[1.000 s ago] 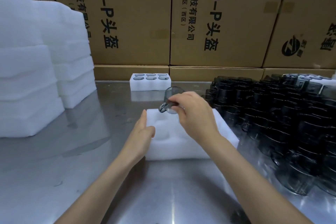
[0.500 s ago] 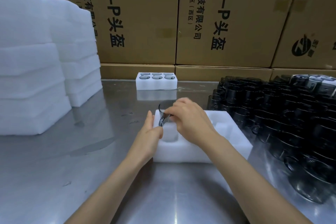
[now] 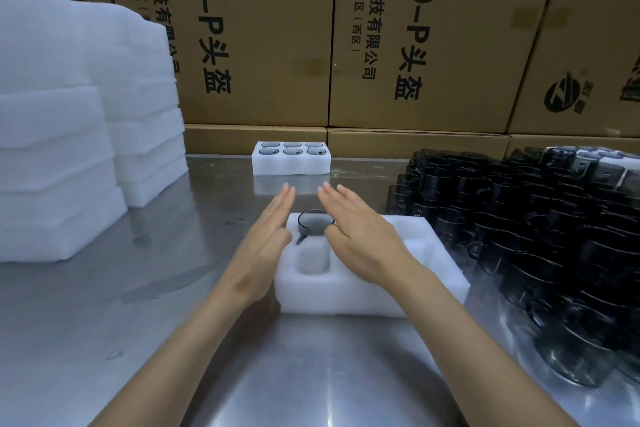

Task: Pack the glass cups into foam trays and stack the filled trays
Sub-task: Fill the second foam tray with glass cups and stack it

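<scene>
The head view showed both hands over a white foam tray [image 3: 367, 284] on the steel surface [image 3: 145, 340]. The left hand [image 3: 265, 239] was flat with straight fingers held together, its edge against the tray's left side, gripping nothing. The right hand [image 3: 356, 236] was likewise spread flat with fingers extended, palm down over the tray's middle, holding nothing. Between the two hands a smoky glass cup [image 3: 314, 226] sat upright in the tray's far-left pocket, its rim above the foam and its handle pointing toward the near pocket beside it, which held nothing. Farther back on the surface stood a filled foam tray [image 3: 291, 166] with six cups seated in two rows of three. To the right, just beside the near tray, a dense crowd of dark glass cups [image 3: 540, 225] covered the surface. To the left rose stacks of white foam trays [image 3: 69, 135]. Behind everything stood brown cardboard cartons [image 3: 263, 31] printed with black characters.
</scene>
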Tool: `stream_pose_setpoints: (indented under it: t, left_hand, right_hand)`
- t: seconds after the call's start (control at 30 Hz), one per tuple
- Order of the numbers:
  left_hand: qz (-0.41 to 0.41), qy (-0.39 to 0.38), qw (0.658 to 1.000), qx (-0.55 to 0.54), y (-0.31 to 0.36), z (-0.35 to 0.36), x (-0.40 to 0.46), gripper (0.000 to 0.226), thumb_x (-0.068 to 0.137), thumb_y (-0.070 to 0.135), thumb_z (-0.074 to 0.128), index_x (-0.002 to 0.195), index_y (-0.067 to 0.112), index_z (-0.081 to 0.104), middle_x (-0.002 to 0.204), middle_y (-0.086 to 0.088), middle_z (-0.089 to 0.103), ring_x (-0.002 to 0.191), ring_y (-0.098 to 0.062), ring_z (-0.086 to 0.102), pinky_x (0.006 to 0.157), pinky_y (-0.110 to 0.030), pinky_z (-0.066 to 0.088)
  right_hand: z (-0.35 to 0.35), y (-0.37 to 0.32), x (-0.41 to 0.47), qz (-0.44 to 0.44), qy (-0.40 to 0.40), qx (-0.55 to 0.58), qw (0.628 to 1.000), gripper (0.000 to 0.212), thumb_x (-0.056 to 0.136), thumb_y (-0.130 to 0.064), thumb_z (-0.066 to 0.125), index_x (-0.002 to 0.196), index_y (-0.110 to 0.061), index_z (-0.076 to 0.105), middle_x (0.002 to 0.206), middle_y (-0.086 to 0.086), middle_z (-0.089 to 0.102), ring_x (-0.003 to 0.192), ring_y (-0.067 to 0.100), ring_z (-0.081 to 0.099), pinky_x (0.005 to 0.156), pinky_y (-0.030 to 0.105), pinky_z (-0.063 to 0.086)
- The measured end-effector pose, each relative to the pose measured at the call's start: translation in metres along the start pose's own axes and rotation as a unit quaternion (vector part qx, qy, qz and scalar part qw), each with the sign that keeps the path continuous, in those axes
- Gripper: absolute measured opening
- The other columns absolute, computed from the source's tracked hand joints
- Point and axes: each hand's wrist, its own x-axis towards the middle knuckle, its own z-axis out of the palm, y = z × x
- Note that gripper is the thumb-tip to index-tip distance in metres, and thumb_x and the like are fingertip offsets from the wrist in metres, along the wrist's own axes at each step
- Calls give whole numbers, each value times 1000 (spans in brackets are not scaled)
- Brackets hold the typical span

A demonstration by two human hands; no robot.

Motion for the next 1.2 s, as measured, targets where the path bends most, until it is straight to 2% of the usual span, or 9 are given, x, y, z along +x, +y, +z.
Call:
stream_pose_setpoints:
  t: [0.17,0.43,0.57,0.67,0.73,0.8,0.93,1.07,1.2]
  left_hand:
    - [1,-110,986,129,-8,0,-3,53,85,36,18,137,44,12,151,28,9,138,14,0,112,-16,-3]
    - [-12,-122,980,154,-11,0,1,53,86,41,14,138,47,20,143,37,15,134,19,4,111,-20,-2]
    - [-76,-131,983,99,-25,4,13,46,105,28,22,149,13,15,158,5,11,145,-6,4,117,-27,1]
    - [-28,-8,999,14,-11,9,0,47,92,46,35,134,31,46,142,22,39,136,7,24,112,-19,17]
    - [10,22,1000,-8,-2,4,-12,44,83,56,38,121,41,55,136,23,46,133,6,33,110,-20,23]
    - [50,38,998,25,3,3,-12,44,81,57,36,113,40,62,131,19,53,130,3,39,108,-22,27]
    - [132,18,980,145,16,7,-14,42,83,52,40,98,28,71,110,22,63,114,3,50,100,-23,35]
    - [133,-2,974,186,19,7,-16,39,82,54,41,95,30,69,106,27,60,104,3,53,93,-16,36]
    - [117,-16,974,193,19,4,-19,39,82,57,40,97,34,68,109,29,59,107,3,52,92,-18,37]
  right_hand:
    - [5,0,-1,41,-109,-20,993,56,98,-26,23,152,-23,12,159,-13,2,144,1,1,112,26,14]
    - [5,1,2,63,-143,-13,988,53,97,-28,24,151,-25,19,159,-12,5,144,4,7,110,31,19]
    - [5,-1,0,61,-60,3,996,50,99,-34,31,147,-21,30,156,-7,23,144,8,16,111,30,18]
    - [-9,7,-2,78,93,-17,992,40,98,-27,39,136,-18,50,139,2,51,132,19,39,108,36,29]
    - [-24,25,-5,142,184,-8,973,38,93,-20,42,128,-20,58,123,7,63,116,28,52,90,36,42]
    - [-37,49,-11,239,230,10,943,41,91,-15,41,128,-22,58,118,9,65,107,32,56,76,35,43]
    - [-40,89,-26,389,174,39,904,44,91,-10,42,134,-18,49,123,9,60,102,32,55,72,33,41]
    - [-31,103,-26,413,135,-13,901,36,88,-5,46,123,-10,53,108,11,61,81,26,48,67,34,42]
    - [-28,106,-25,421,125,-56,897,33,88,-4,49,119,-11,58,110,13,62,97,32,56,68,33,40]
